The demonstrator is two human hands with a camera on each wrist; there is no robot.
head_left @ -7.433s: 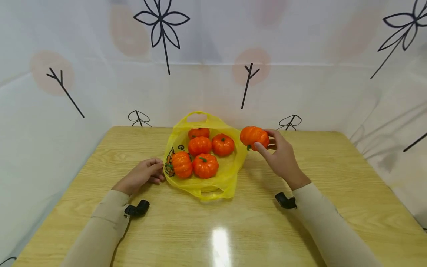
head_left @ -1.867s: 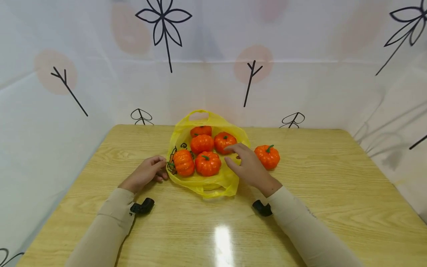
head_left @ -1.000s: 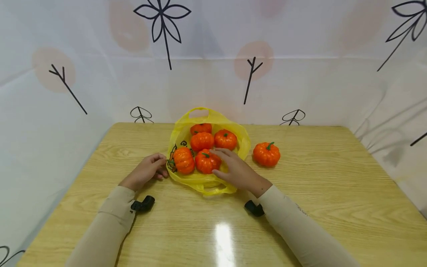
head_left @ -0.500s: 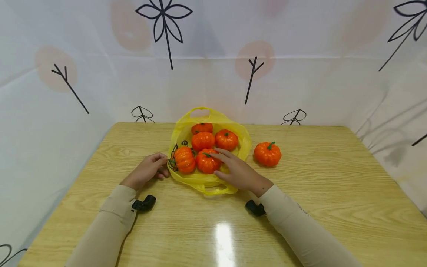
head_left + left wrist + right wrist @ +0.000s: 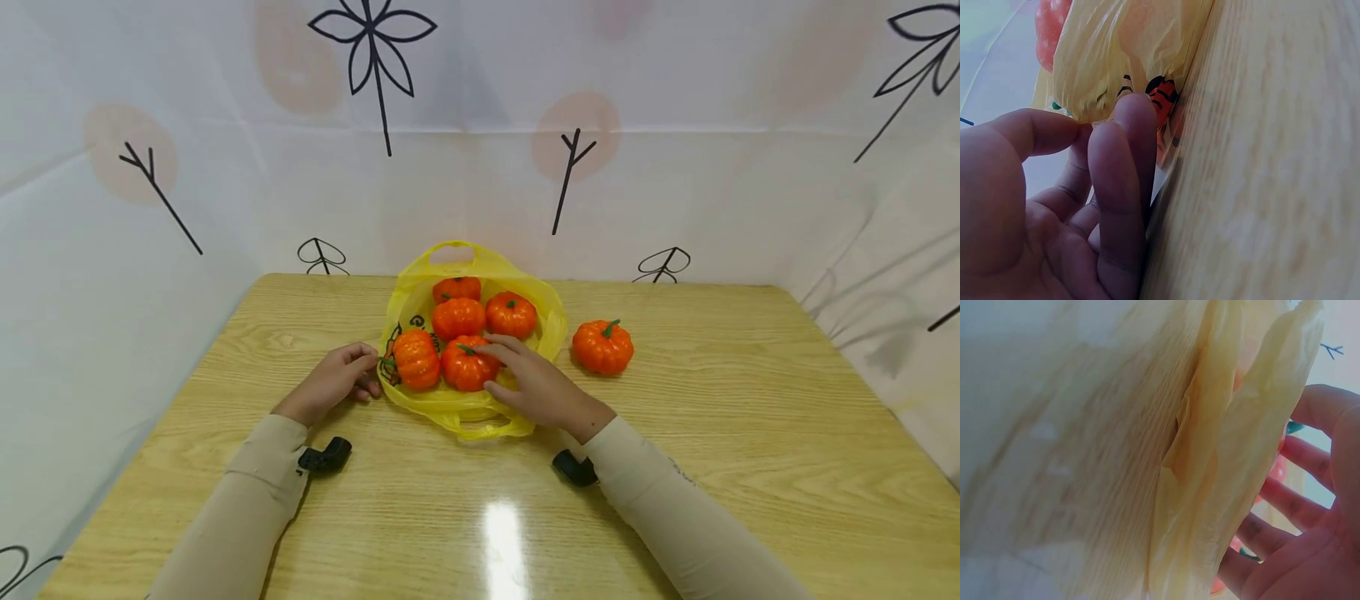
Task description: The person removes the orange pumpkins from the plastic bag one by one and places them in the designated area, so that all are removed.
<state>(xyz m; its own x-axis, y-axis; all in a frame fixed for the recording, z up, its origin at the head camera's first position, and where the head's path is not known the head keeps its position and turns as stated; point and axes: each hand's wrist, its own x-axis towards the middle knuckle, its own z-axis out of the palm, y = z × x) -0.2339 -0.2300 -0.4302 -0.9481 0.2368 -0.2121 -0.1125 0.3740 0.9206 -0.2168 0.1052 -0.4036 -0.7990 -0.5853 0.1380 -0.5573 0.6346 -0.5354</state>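
Since the earliest head view, the lone pumpkin (image 5: 603, 347), then held up in the right hand (image 5: 543, 392), has come to rest on the table (image 5: 420, 508), just to the right of the yellow bag (image 5: 553, 325), with its green stem upward. The right hand has shifted over the bag, to the front pumpkin (image 5: 460, 369). Its fingers reach out spread apart, gripping nothing, and overlap that pumpkin's right side; the right wrist view hides the fingertips behind yellow film, so contact cannot be told. The left hand (image 5: 330, 385) remains at the bag's left edge, pinching the film between thumb and forefinger.

The bag lies mouth open, and five orange pumpkins are inside: the front one; the left pumpkin (image 5: 417, 360) beside it, tipped so that its stem points left; the middle pumpkin (image 5: 459, 319); the right pumpkin (image 5: 513, 315); and the back pumpkin (image 5: 454, 290), partly hidden. Dark printing (image 5: 392, 367) shows on the bag's left side. Beige sleeves (image 5: 236, 500) cover both forearms, and a patterned white backdrop (image 5: 465, 183) hangs behind the table.
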